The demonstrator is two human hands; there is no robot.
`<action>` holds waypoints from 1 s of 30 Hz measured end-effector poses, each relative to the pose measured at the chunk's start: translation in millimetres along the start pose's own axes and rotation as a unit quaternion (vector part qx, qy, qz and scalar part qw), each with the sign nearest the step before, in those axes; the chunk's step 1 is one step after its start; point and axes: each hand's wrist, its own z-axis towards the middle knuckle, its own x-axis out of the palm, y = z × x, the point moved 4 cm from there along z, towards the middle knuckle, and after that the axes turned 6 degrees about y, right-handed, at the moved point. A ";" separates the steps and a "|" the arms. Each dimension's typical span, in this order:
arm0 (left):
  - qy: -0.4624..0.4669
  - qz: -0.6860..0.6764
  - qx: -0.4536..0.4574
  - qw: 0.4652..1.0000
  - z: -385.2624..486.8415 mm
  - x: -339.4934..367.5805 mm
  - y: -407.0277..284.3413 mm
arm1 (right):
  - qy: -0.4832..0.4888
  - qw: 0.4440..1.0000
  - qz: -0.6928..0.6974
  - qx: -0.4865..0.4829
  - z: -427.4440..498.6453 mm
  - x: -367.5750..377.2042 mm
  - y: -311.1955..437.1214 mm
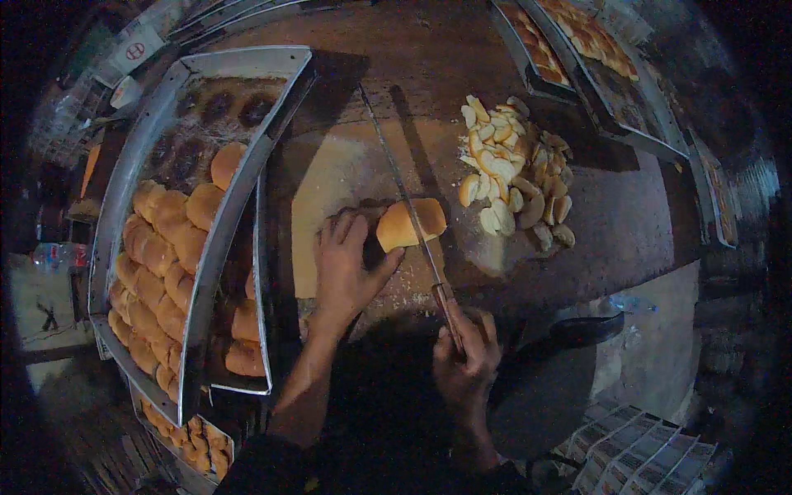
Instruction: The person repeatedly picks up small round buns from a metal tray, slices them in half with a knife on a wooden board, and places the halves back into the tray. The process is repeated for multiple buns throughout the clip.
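Note:
On the wooden work surface lies a small bread roll (396, 224) with a golden crust. A long, thin bread knife (388, 148) lies across the roll, its blade slanting up and left. My right hand (467, 346) is closed around the knife's handle. At the roll's left side is my left hand (346, 260), its thumb at the roll's lower edge and its fingers spread on the board; whether it grips the roll is unclear. A heap of cut bread end pieces (495, 151) lies to the right of the knife.
At the left stands a deep metal tray (204, 247) of round rolls, above another metal tray (263, 346) with rolls. A smaller tray of baked pieces (192, 442) is at the lower left. Further metal trays (612, 124) with bread stand at the upper right. Crumbs lie around the roll.

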 end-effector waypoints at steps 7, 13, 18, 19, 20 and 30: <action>0.016 0.000 -0.032 0.999 -0.3 -4.2 -1.3 | -0.004 0.999 -0.031 0.016 13.5 11.5 -1.6; 0.012 -0.046 -0.022 0.999 4.8 1.7 -5.4 | 0.009 0.999 -0.039 0.003 11.3 17.9 -8.5; -0.001 -0.046 -0.009 0.999 6.9 4.0 -4.8 | 0.040 0.996 -0.080 0.019 -26.2 6.6 -13.0; -0.009 -0.042 -0.011 0.999 6.5 3.8 -4.9 | 0.061 0.994 -0.088 0.031 -39.3 0.8 -11.7; -0.015 -0.034 -0.012 0.999 5.9 3.7 -5.0 | 0.060 0.993 -0.094 0.027 -52.7 -7.1 -7.8; -0.015 -0.061 0.006 0.998 2.8 8.3 0.8 | 0.048 0.997 -0.055 0.017 0.0 20.4 -15.9</action>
